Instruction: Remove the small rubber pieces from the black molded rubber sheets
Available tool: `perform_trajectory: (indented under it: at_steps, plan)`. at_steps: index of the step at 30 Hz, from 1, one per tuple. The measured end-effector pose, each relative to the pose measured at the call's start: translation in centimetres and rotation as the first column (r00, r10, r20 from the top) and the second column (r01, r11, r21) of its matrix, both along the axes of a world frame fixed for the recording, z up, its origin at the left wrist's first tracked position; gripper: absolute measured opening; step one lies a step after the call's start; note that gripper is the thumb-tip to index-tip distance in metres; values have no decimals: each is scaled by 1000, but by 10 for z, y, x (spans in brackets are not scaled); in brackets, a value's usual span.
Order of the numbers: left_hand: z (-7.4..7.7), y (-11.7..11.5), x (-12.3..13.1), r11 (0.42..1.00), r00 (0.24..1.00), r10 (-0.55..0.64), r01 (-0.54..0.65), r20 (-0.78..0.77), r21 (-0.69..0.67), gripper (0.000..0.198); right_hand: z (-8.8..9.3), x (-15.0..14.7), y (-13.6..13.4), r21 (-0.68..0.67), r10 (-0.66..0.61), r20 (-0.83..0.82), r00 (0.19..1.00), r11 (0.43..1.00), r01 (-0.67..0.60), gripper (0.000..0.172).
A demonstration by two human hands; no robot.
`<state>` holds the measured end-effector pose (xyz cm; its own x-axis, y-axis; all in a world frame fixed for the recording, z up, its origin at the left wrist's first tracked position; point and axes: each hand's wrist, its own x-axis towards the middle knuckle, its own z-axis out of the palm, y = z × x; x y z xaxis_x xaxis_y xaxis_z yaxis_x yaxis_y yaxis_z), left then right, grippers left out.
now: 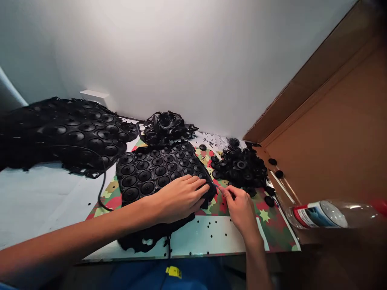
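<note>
Reaching from lower left, the left hand (183, 197) lies palm down, grip unclenched, on a black molded sheet (157, 171) atop a camouflage-patterned covering (273, 229). At the sheet's right edge, the right hand (238, 203) pinches a slim item (215, 185), barely visible.

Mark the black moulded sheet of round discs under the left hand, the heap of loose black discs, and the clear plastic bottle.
Black moulded sheet (162, 170): head view, a disc near its middle.
Heap of loose black discs (242, 166): head view, its middle.
Clear plastic bottle (319, 215): head view, its label.
</note>
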<state>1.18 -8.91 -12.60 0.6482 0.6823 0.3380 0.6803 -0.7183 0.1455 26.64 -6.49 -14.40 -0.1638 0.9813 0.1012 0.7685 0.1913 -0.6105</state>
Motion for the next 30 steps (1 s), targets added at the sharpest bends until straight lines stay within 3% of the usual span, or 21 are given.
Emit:
perform_trajectory:
  at_steps: [5,8,13,18,30]
  plan:
    - [-35,1,17,989,994,28,-12,-103,150,46,-5,-1,1,-56,-48,27,999,997,49,66]
    - [-45,-4,17,994,996,28,-19,-79,105,54,-10,-3,1,-123,-88,-38,995,989,83,64]
    - [-48,-5,16,1000,999,17,-18,29,8,55,-13,-8,-1,-208,-188,-212,959,968,144,55]
    - [-49,-4,15,999,997,23,-21,73,-29,56,-9,-15,0,-247,-236,-258,937,954,172,45]
    - [-51,-6,14,999,997,9,-5,71,-51,61,-7,-14,-4,-125,-246,-222,944,967,222,36]
